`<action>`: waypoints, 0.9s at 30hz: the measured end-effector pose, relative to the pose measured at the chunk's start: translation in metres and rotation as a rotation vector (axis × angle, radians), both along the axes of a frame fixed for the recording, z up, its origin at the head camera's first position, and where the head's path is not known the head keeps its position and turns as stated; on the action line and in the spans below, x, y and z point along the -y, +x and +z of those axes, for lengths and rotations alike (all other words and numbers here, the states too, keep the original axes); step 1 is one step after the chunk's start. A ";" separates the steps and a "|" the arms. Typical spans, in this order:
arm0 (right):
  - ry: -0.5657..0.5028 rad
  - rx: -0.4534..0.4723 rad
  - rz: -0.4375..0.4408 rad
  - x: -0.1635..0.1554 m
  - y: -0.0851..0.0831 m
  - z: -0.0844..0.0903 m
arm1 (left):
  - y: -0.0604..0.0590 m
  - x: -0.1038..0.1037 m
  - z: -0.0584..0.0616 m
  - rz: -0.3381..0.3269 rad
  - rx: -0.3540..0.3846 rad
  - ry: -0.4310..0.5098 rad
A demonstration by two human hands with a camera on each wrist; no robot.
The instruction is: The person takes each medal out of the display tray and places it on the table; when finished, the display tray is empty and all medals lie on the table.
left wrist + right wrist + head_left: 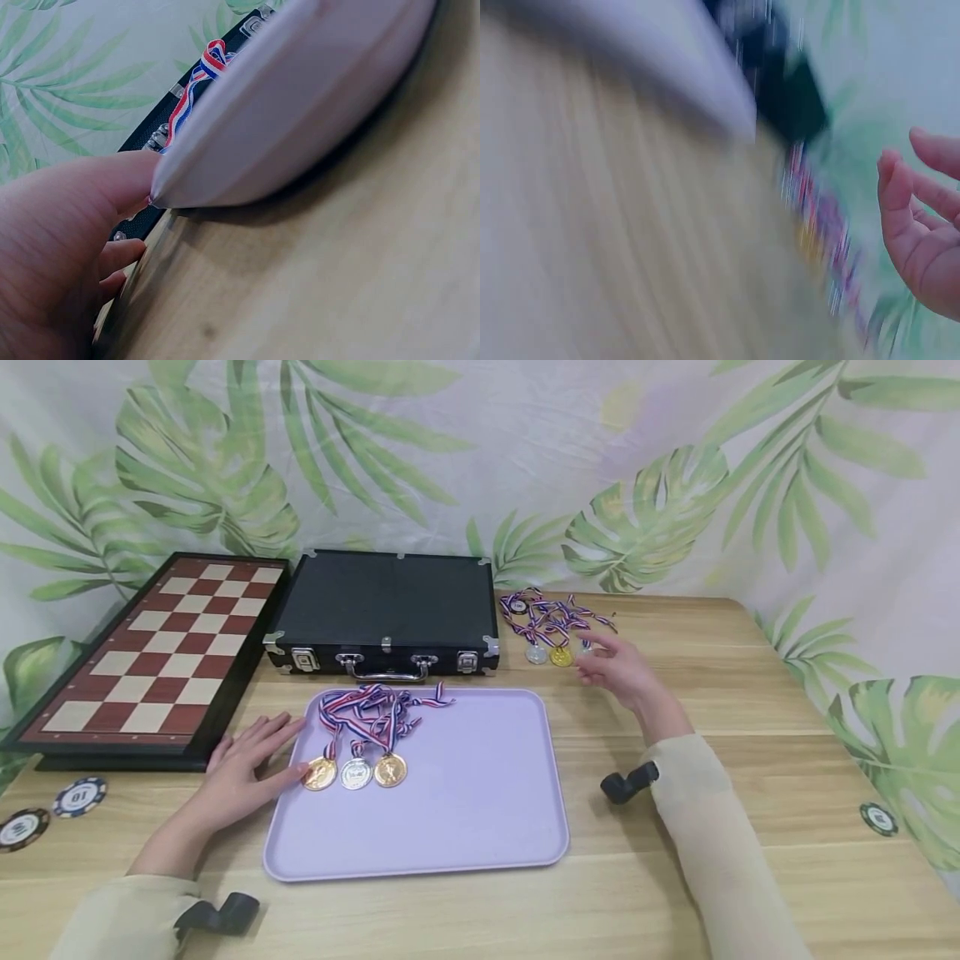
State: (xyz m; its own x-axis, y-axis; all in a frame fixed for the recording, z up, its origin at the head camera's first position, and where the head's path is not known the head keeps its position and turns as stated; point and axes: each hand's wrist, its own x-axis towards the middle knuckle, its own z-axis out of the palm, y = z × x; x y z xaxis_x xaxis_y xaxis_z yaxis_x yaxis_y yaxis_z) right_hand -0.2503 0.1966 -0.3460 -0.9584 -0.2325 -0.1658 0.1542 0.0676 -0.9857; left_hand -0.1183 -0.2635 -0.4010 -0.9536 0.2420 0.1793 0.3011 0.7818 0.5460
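Note:
My left hand (243, 768) lies at the left rim of a lilac tray (472, 810), its fingers extended toward the chessboard. In the left wrist view its thumb (112, 180) reaches the tray's edge. Beside the thumb tip is a gold medal (320, 773), then a silver medal (356, 773) and another gold medal (390, 770), their striped ribbons (367, 706) bunched above them on the tray. My right hand (618, 670), empty with loosely bent fingers, hovers by a second group at the back: a silver medal (536, 654), a gold medal (561, 656) and a partly covered silver one (586, 646).
A black case (382, 597) with metal latches stands behind the tray, a chessboard (161, 647) to its left. Poker chips (79, 797) lie at the left, one green chip (878, 819) at the right edge. Another chip (518, 607) sits among the rear ribbons (555, 614). Leaf-print cloth hangs behind.

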 end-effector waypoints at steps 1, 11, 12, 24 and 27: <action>-0.024 -0.020 0.024 0.009 0.008 0.005 | 0.000 0.000 0.000 0.004 0.004 -0.001; -0.058 -0.066 0.134 0.121 0.098 0.008 | 0.000 0.000 0.003 0.010 0.024 -0.001; -0.054 -0.058 0.139 0.132 0.104 0.005 | 0.001 0.001 0.003 0.006 0.025 -0.003; 0.228 -0.220 0.117 0.195 0.128 -0.027 | -0.001 0.001 0.002 0.007 0.034 -0.009; 0.305 -0.236 0.103 0.200 0.128 -0.031 | 0.000 0.002 0.002 0.003 0.029 -0.010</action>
State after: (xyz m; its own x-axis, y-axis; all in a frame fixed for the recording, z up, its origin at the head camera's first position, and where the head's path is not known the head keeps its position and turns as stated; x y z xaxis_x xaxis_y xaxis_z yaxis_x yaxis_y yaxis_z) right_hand -0.1228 -0.0037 -0.3768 -0.9527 -0.3032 -0.0198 -0.0973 0.3664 -0.9253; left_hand -0.1187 -0.2657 -0.3988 -0.9591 0.2404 0.1492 0.2826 0.7882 0.5467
